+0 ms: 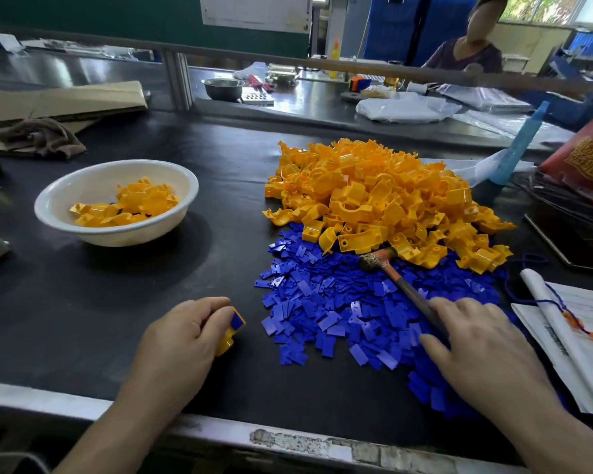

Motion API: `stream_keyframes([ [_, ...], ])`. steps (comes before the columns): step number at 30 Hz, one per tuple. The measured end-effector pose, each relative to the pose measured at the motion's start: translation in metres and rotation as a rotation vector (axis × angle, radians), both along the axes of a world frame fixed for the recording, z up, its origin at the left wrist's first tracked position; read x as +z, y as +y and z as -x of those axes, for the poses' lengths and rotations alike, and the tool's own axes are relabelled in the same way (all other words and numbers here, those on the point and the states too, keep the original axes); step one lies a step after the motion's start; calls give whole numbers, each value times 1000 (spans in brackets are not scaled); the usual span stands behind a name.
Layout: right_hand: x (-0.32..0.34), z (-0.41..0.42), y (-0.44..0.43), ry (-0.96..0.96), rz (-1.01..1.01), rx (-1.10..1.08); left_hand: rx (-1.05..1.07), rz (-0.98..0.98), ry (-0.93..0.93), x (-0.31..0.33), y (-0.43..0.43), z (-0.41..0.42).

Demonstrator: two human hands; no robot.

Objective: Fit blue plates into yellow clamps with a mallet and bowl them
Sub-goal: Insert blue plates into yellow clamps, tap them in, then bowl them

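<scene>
From the head camera, the left hand (pixel 185 340) is at the near left of the dark tabletop (pixel 151 285), its fingers curled over a yellow clamp (pixel 225 343) and pinning it down. A blue plate (pixel 237 321) sits in the clamp's upper face, turned to the right where a blow could reach it. Whether the plate is fully seated I cannot tell.

The right hand (pixel 483 350) lies on the near right with its fingers fairly straight and slightly spread over the handle of the mallet (pixel 401 289). It rests on the handle rather than wrapping it, as far as can be seen. The mallet's wrapped head points far-left, lying where the loose blue plates (pixel 322 302) meet the heap of yellow clamps (pixel 374 196) — both stocks piled within easy reach of that hand.

The white bowl (pixel 65 200) stands well to the far left, on the left hand's side, and holds a modest layer of finished clamps (pixel 127 206). Judging by the size of the heap, most of the job remains — this piece looks ready either for a tap or for the bowl.
</scene>
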State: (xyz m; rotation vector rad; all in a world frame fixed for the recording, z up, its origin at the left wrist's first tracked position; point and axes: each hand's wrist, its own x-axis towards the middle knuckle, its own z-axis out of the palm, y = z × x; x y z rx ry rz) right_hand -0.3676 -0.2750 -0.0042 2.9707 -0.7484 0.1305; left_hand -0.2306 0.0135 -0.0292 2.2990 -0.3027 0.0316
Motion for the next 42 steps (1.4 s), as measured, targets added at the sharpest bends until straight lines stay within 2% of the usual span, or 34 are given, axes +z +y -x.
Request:
stream_keyframes([
  [2,-4,-5,-1,2,-2,15,-20,-96,-75,-3,0,0],
  [7,-5,-12,-9,-19,-71,11,-2,-312,-100,-6,4,5],
  [13,-1,-12,-11,-54,-102,15,-14,-411,-155,-4,2,2],
  [16,8,-8,-5,-132,-297,3,-12,-417,-177,-6,1,1],
  [19,26,-3,10,-334,-678,-69,5,-413,-201,-7,-1,1],
  [21,35,1,28,-410,-861,-19,12,-409,-206,-9,-2,0],
  [25,32,-4,67,-223,-1019,202,17,-394,-214,-10,-1,1],
  [29,18,-14,84,-146,-901,296,9,-389,-229,-11,0,0],
  [32,16,-17,94,-149,-701,441,8,-397,-239,-12,1,-1],
  [36,19,-26,97,9,-596,500,-8,-404,-239,-12,1,-1],
  [42,19,-18,100,-216,-601,493,3,-411,-267,-16,1,-2],
])
